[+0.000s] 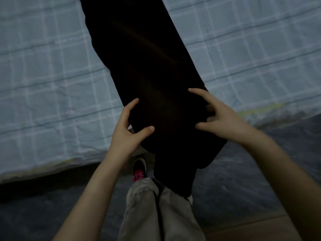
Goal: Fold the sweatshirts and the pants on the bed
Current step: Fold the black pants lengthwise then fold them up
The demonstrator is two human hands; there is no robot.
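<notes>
Beige-trousered legs (156, 214) and a shoe (139, 168) stand at the bed (52, 84). Black pants (147, 66) lie lengthwise across it, the near end drooping over the edge. Soft, light, limp cloth, likely to slump, so best taken at both side edges. Thumb on top, the left hand (125, 133) pinches the left edge. Clawed on the cloth, the right hand (218, 119) may or may not grasp it. Far end is cut off; seams vanish in the dark.

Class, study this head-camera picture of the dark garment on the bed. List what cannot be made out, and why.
Head view:
Far end of the dark garment: cut off by the top edge; type too dark to tell.
Fingers of the left hand under the cloth: hidden.
Grip of the right hand: blurred.
</notes>
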